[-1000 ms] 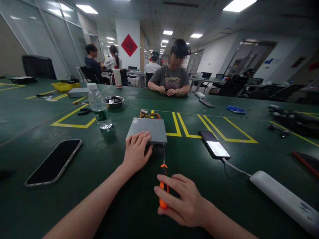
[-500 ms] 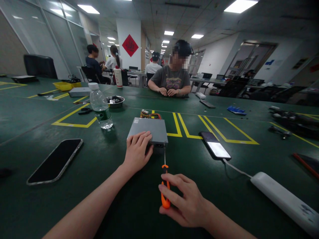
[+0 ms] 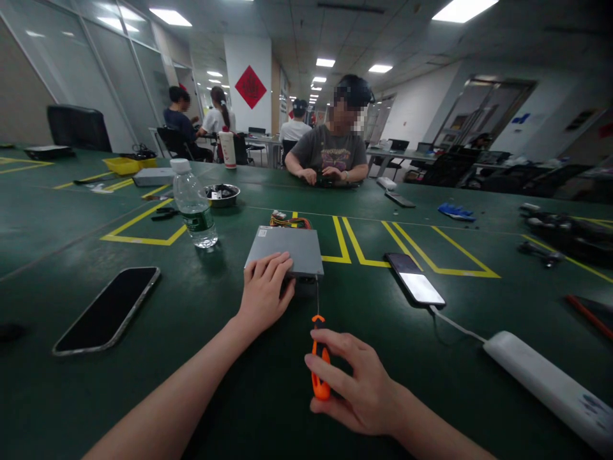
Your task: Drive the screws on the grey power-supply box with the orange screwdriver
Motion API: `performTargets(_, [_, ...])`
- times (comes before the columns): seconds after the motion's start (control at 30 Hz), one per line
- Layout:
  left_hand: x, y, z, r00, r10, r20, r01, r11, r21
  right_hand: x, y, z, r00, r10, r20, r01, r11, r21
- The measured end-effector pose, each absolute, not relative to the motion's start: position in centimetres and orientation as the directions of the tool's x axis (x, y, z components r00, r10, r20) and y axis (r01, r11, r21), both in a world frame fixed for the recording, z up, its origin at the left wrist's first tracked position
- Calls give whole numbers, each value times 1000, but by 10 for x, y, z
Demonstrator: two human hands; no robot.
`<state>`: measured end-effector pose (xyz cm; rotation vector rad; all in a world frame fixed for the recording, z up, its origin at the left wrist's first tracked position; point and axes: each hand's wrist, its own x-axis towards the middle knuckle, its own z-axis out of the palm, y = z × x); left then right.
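Observation:
A grey metal computer power supply [image 3: 299,248] lies on the green table in front of me, its bundle of coloured wires [image 3: 292,222] at the far side. My left hand [image 3: 265,284] grips its near left part, fingers over the top and thumb at the front edge. Between the thumb and fingers of my right hand [image 3: 357,380] is an orange and black screwdriver [image 3: 320,367]. Its thin shaft points away from me, and the tip meets the near right corner of the power supply. Whether a screw sits under the tip is too small to tell.
Left of the power supply are a water bottle [image 3: 194,207], a metal bowl [image 3: 223,195] and a dark phone [image 3: 109,310]. A lit phone [image 3: 416,281] on a cable and a white power strip [image 3: 541,377] lie right. Across the table sits a person [image 3: 330,150].
The screwdriver handle has turned slightly in my right hand, with the fingers shifting a little. My left hand and the power supply stay in place. The person opposite has moved their hands.

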<state>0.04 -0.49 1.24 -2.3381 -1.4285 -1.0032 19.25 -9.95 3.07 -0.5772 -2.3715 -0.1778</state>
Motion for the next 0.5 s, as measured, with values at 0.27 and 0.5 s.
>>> performTargets(0.27, [0, -5, 14, 291, 701, 651, 851, -501, 159, 193, -99, 21, -624, 410, 666, 436, 889, -139])
performTargets(0.5, [0, -5, 12, 290, 701, 652, 847, -505, 167, 191, -102, 28, -679, 356, 642, 468, 884, 4])
